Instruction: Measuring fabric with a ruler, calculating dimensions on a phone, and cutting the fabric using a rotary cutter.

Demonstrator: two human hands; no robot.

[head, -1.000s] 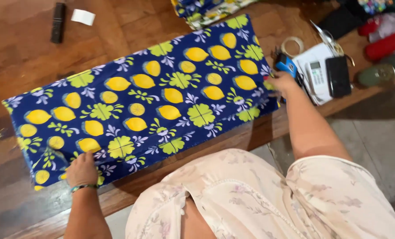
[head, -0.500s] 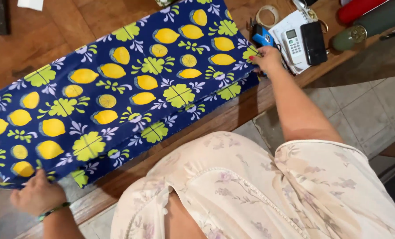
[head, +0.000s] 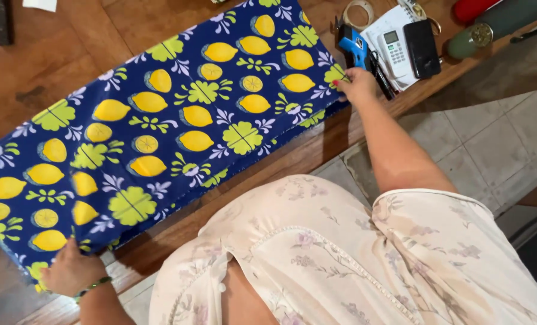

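Observation:
A long piece of dark blue fabric (head: 172, 120) with yellow lemons and green leaves lies flat along a brown wooden table (head: 58, 66). My left hand (head: 70, 271) grips the fabric's near left corner at the table's front edge; a green band sits on that wrist. My right hand (head: 355, 84) pinches the fabric's right end, next to blue-handled scissors (head: 352, 45). Both arms are stretched wide apart.
Right of the fabric lie a tape roll (head: 359, 12), a white calculator (head: 395, 51) on a notepad, a black phone (head: 422, 39), a green bottle (head: 497, 27) and a red object (head: 470, 9). A black item (head: 1, 21) lies far left. Tiled floor (head: 491, 144) is beside the table.
The view has shifted, so the fabric now sits further left and higher in the frame. Both hands keep their hold on the fabric's two ends.

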